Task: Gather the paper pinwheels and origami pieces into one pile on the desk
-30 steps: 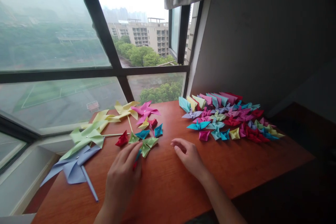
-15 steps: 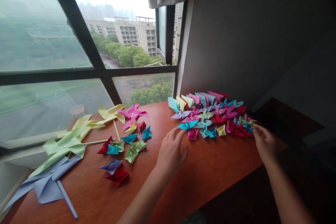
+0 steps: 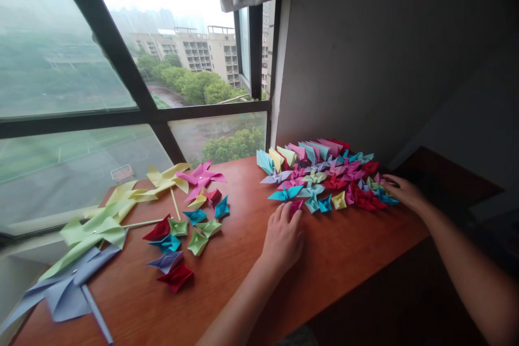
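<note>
Folded paper cranes and boats in many colours stand close together on the right of the brown table [image 3: 239, 275]. My left hand [image 3: 284, 235] rests at the front left of this group, its fingers curled onto a magenta paper boat [image 3: 296, 205] and partly covering it. Just beyond my fingertips lies a bright blue paper crane [image 3: 286, 193]. At the group's right edge is my right hand [image 3: 403, 192], palm down with fingers stretched out, close against the small pink and green pieces. A blue folded piece [image 3: 387, 197] sits beside its thumb side. Whether those fingertips touch any paper is partly hidden.
Several loose paper boats lie on the left, among them a red boat [image 3: 176, 277] and a green boat [image 3: 198, 241]. Paper pinwheels, including a blue pinwheel [image 3: 68, 292] and a pink pinwheel [image 3: 200, 178], line the window side [image 3: 160, 116]. A wall [image 3: 344, 65] rises behind the cranes.
My left hand has moved from beside the blue crane to the magenta boat, fingers more curled. My right hand has shifted slightly farther back along the group's edge. The view has turned slightly.
</note>
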Demonstrator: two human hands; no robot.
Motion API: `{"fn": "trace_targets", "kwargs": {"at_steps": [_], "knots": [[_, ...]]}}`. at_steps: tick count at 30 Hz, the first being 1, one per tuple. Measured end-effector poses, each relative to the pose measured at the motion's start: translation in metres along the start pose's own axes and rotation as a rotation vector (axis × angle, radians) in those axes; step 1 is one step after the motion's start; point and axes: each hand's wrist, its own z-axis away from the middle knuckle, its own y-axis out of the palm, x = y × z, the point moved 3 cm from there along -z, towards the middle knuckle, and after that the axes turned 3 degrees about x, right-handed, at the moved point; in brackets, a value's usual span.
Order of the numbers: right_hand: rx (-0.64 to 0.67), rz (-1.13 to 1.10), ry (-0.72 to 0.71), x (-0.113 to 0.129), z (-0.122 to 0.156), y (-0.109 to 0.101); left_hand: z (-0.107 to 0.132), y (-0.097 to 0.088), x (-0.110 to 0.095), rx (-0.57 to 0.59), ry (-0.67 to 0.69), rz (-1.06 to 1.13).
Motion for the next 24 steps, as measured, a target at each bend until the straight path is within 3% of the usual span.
{"fn": "trace_targets", "kwargs": {"at_steps": [3,11,18,24], "knots": [[0.121,0.037,0.046,-0.007,-0.003,0.011,0.000,0.002,0.000,0.016,0.018,-0.001],[0.156,0.017,0.002,-0.013,0.012,0.019,-0.009,0.006,-0.012,0.026,0.055,0.059],[0.165,-0.039,-0.078,-0.005,0.051,0.031,-0.007,0.016,-0.024,0.038,0.071,0.088],[0.121,-0.017,-0.115,0.021,0.102,0.041,0.003,0.017,-0.024,0.043,0.058,0.117]]}}
